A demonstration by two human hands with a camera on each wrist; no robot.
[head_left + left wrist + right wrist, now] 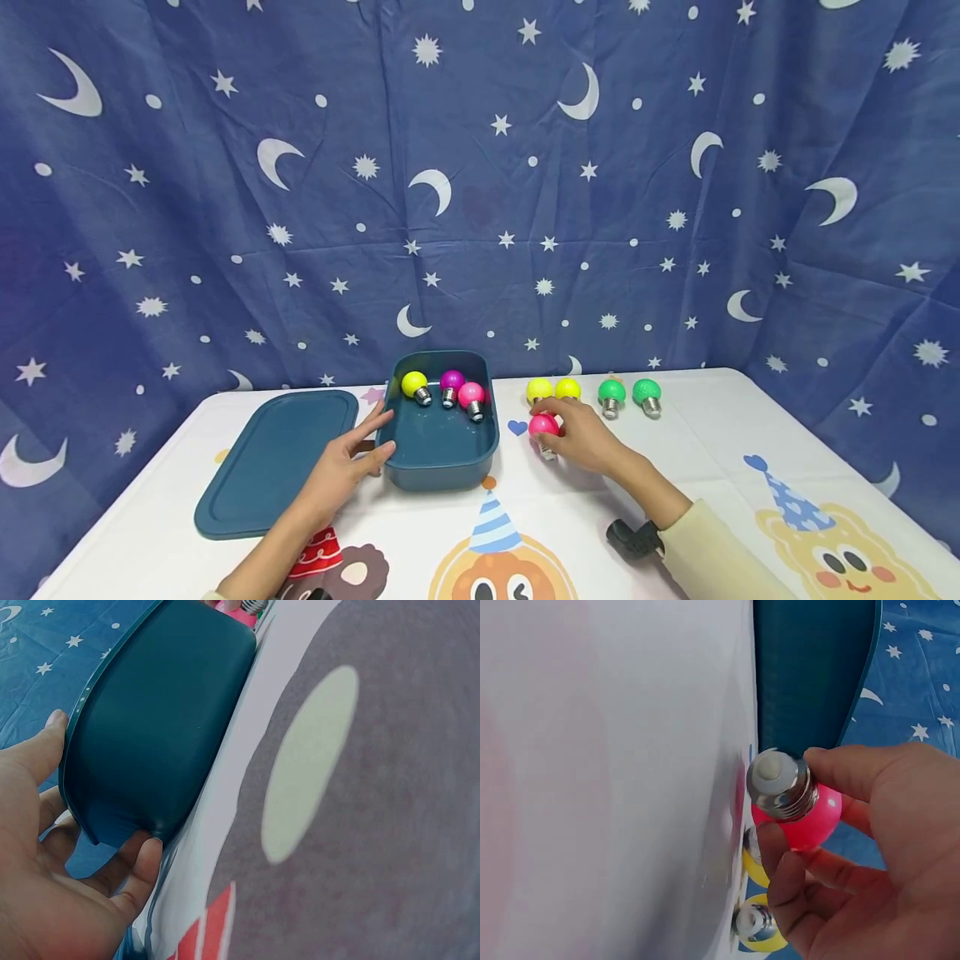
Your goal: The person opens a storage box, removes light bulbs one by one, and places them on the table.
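Observation:
My right hand (pixel 588 437) pinches a pink light bulb (pixel 543 425) just right of the box. In the right wrist view the bulb's silver screw base (pixel 784 784) points toward the camera, between thumb and fingers. My left hand (pixel 336 473) spreads its fingers against the left wall of a dark teal box (pixel 442 478); in the left wrist view, fingertips (pixel 151 851) touch the box near its lower corner. Inside the box lie a yellow bulb (pixel 412 382), a purple bulb (pixel 452 380) and another pink bulb (pixel 471 393).
Beyond my right hand, two yellow bulbs (pixel 539 389) lie in a row with two green bulbs (pixel 611 390). A flat teal lid (pixel 277 458) lies left of the box. A star-patterned curtain (pixel 480 208) hangs behind the cartoon-printed white tablecloth (pixel 600 542).

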